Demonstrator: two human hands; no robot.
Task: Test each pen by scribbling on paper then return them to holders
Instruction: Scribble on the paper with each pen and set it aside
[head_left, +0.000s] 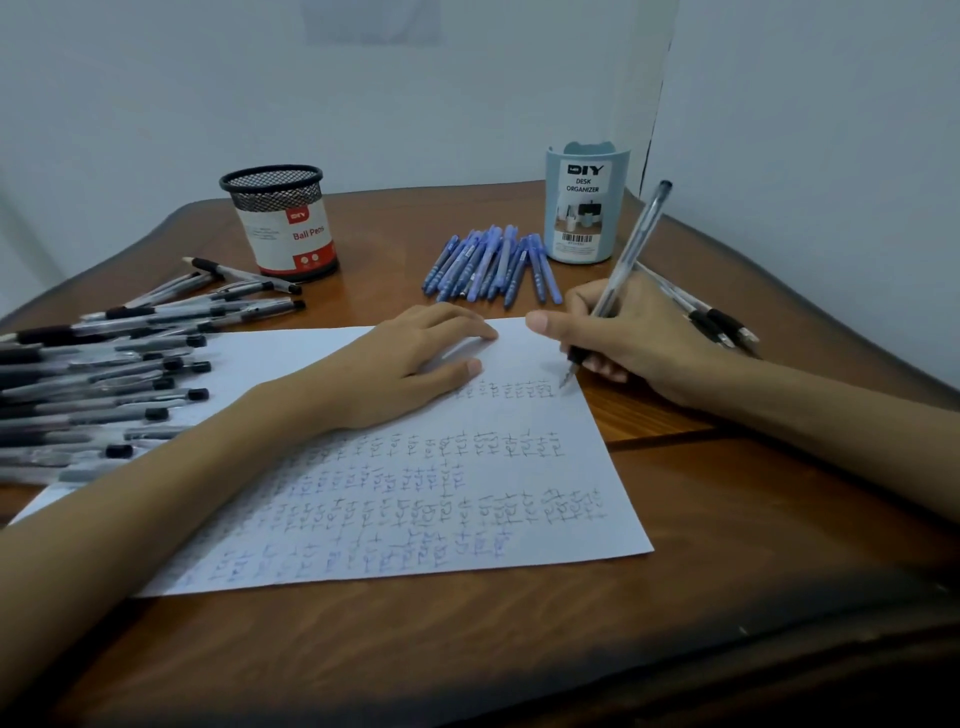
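Note:
A white sheet of paper (545, 483) lies on the wooden table, covered with rows of small blue and dark scribbles. My right hand (634, 343) grips a clear-barrelled black pen (631, 249), whose tip touches the paper's upper right corner. My left hand (410, 358) rests flat on the paper, fingers spread, holding nothing. A black mesh holder (280, 221) stands at the back left and a pale blue desk organizer (584, 202) at the back right; I cannot see inside either.
Many black pens (104, 374) lie heaped on the left. A cluster of blue pens (491, 267) lies in front of the organizer. A few black pens (717, 319) lie behind my right hand. Walls close off the table's back and right.

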